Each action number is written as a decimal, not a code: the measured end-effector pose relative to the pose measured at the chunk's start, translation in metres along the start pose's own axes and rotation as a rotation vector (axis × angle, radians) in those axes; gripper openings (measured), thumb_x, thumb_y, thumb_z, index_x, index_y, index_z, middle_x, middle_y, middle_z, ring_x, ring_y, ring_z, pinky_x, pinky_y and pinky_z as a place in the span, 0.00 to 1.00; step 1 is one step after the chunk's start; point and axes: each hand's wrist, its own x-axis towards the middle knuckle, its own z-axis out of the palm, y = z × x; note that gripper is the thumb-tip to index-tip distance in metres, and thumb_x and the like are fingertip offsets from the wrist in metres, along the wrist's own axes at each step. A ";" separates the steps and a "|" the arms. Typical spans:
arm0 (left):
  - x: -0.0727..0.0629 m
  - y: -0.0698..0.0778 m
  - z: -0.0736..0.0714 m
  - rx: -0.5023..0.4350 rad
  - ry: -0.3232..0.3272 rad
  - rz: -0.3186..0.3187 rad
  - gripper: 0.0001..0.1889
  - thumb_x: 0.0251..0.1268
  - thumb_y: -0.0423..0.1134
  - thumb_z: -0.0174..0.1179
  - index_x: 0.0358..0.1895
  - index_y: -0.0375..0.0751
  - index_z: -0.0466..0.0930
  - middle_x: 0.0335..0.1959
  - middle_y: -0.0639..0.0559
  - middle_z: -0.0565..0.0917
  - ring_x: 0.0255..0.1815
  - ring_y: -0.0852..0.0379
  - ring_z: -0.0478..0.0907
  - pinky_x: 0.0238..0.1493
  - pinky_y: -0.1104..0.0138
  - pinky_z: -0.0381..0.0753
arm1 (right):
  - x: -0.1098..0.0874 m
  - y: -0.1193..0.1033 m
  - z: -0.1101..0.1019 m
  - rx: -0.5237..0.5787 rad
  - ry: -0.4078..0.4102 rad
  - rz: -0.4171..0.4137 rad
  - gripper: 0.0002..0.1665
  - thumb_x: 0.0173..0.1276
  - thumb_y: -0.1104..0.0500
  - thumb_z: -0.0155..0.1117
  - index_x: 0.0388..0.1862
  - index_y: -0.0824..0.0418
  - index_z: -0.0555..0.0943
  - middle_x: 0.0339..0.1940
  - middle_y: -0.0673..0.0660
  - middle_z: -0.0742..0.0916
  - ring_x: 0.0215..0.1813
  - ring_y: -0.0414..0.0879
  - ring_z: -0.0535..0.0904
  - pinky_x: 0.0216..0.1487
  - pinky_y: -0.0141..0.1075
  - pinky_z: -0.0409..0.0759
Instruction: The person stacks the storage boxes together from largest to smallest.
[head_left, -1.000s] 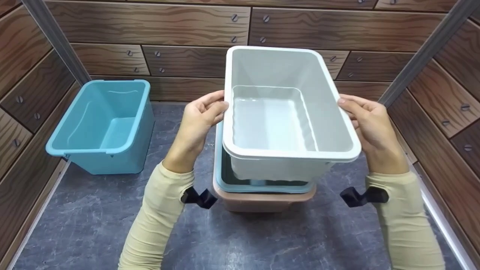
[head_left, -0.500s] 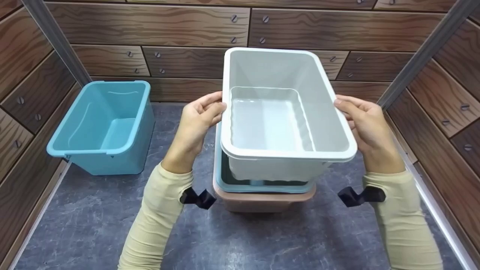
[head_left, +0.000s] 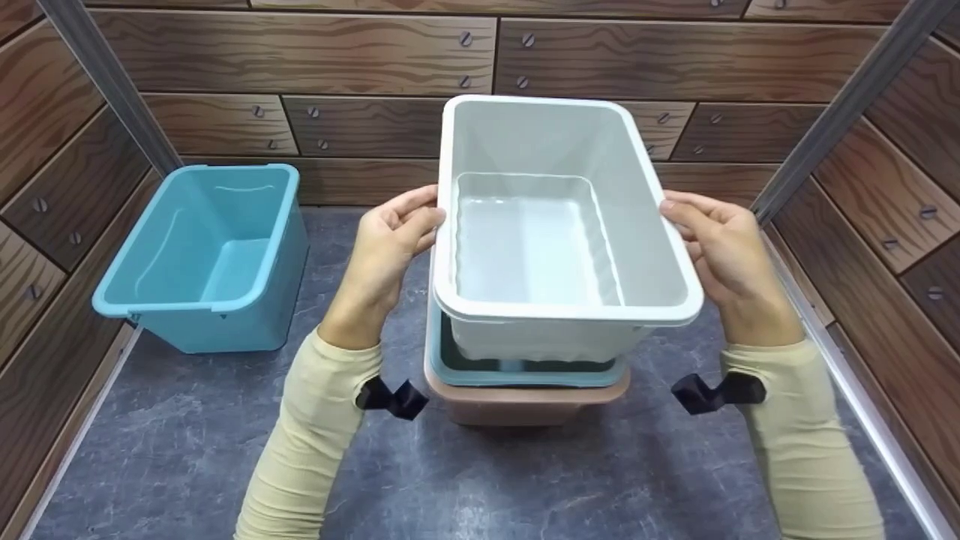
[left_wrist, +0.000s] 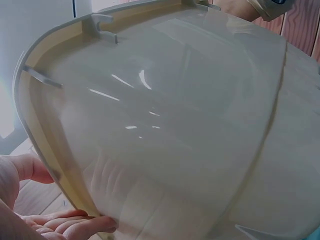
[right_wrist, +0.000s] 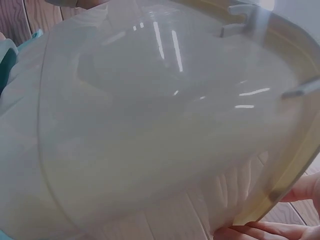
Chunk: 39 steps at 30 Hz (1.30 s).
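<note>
Both hands hold a pale grey plastic bin (head_left: 540, 339) with a white rim, tilted so its inside faces the head camera. My left hand (head_left: 386, 244) pinches the left rim, thumb on top and fingers beneath. On the opposite rim my right hand (head_left: 724, 247) has the same grip. Under the pale bin, a dusty blue bin (head_left: 525, 377) sits nested inside a brownish-pink bin (head_left: 517, 414); the pale bin overlaps the blue opening. The pale bin's glossy outer wall (left_wrist: 175, 125) fills the left wrist view, with left-hand fingers (left_wrist: 70, 225) under its lip.
A turquoise bin (head_left: 251, 326) stands upright on the dark marbled floor (head_left: 480, 487), to the left of the stack. Wood-patterned walls (head_left: 300, 56) enclose the space at the back and both sides, with grey posts (head_left: 112, 82) at the rear corners.
Both hands have shifted slightly left with the pale grey bin, still gripping its rims. The stacked bins and the turquoise bin have stayed in place.
</note>
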 end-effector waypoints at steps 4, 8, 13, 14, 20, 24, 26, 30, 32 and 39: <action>-0.001 0.000 -0.001 0.009 0.005 -0.005 0.24 0.64 0.29 0.51 0.64 0.24 0.68 0.63 0.28 0.74 0.55 0.51 0.81 0.55 0.68 0.84 | 0.000 0.002 0.001 -0.016 0.003 -0.003 0.08 0.66 0.66 0.62 0.33 0.58 0.88 0.26 0.53 0.90 0.27 0.41 0.87 0.29 0.30 0.86; -0.002 -0.001 -0.003 0.013 0.010 -0.007 0.24 0.64 0.29 0.51 0.64 0.24 0.68 0.63 0.27 0.74 0.53 0.53 0.82 0.53 0.70 0.84 | 0.000 0.003 0.002 -0.033 0.001 -0.007 0.08 0.66 0.66 0.62 0.33 0.58 0.87 0.26 0.52 0.90 0.27 0.40 0.87 0.29 0.29 0.86; -0.002 -0.002 -0.004 0.014 0.015 -0.011 0.24 0.64 0.29 0.51 0.64 0.24 0.68 0.63 0.28 0.75 0.55 0.50 0.81 0.53 0.70 0.84 | 0.000 0.004 0.003 -0.030 0.000 -0.001 0.08 0.66 0.66 0.62 0.33 0.58 0.88 0.26 0.52 0.90 0.28 0.40 0.87 0.30 0.29 0.86; -0.002 -0.002 -0.004 0.014 0.017 -0.013 0.25 0.64 0.29 0.51 0.64 0.24 0.68 0.63 0.28 0.75 0.57 0.48 0.81 0.53 0.70 0.84 | 0.001 0.004 0.003 -0.029 -0.001 0.001 0.08 0.66 0.66 0.62 0.33 0.58 0.88 0.27 0.53 0.90 0.28 0.41 0.87 0.30 0.30 0.86; -0.002 -0.003 -0.005 0.019 0.021 -0.021 0.25 0.64 0.29 0.51 0.64 0.24 0.68 0.63 0.28 0.74 0.57 0.48 0.80 0.54 0.69 0.83 | 0.000 0.005 0.002 -0.028 -0.005 0.002 0.08 0.66 0.66 0.63 0.33 0.58 0.88 0.27 0.53 0.91 0.28 0.41 0.87 0.31 0.29 0.86; -0.001 -0.005 -0.005 0.019 0.022 -0.025 0.25 0.64 0.29 0.51 0.64 0.24 0.68 0.64 0.28 0.74 0.59 0.45 0.79 0.55 0.69 0.83 | 0.000 0.006 0.003 -0.023 -0.007 0.004 0.08 0.66 0.66 0.62 0.33 0.58 0.88 0.27 0.53 0.91 0.28 0.40 0.87 0.30 0.29 0.86; -0.001 -0.006 -0.006 0.019 0.021 -0.022 0.25 0.64 0.29 0.51 0.64 0.24 0.68 0.64 0.29 0.74 0.60 0.44 0.78 0.54 0.69 0.83 | 0.000 0.007 0.003 -0.018 -0.009 0.010 0.07 0.66 0.66 0.63 0.33 0.59 0.87 0.27 0.53 0.91 0.28 0.40 0.87 0.30 0.29 0.86; 0.000 -0.007 -0.006 0.017 0.019 -0.018 0.25 0.63 0.29 0.51 0.64 0.24 0.68 0.63 0.29 0.75 0.59 0.45 0.79 0.54 0.68 0.84 | 0.000 0.008 0.002 -0.008 -0.011 0.022 0.06 0.65 0.66 0.63 0.34 0.59 0.87 0.27 0.53 0.90 0.28 0.41 0.87 0.30 0.28 0.86; 0.000 -0.008 -0.006 0.018 0.020 -0.020 0.25 0.63 0.29 0.51 0.64 0.24 0.69 0.63 0.29 0.75 0.58 0.47 0.80 0.55 0.68 0.83 | 0.000 0.008 0.002 -0.009 -0.011 0.021 0.07 0.65 0.66 0.63 0.34 0.59 0.87 0.27 0.53 0.90 0.28 0.41 0.87 0.30 0.28 0.86; 0.000 -0.010 -0.006 0.030 0.022 -0.036 0.25 0.64 0.29 0.51 0.64 0.24 0.68 0.63 0.29 0.74 0.59 0.49 0.79 0.55 0.69 0.83 | 0.000 0.010 0.001 -0.020 -0.012 0.017 0.07 0.66 0.65 0.62 0.34 0.58 0.87 0.27 0.52 0.91 0.29 0.40 0.87 0.31 0.28 0.86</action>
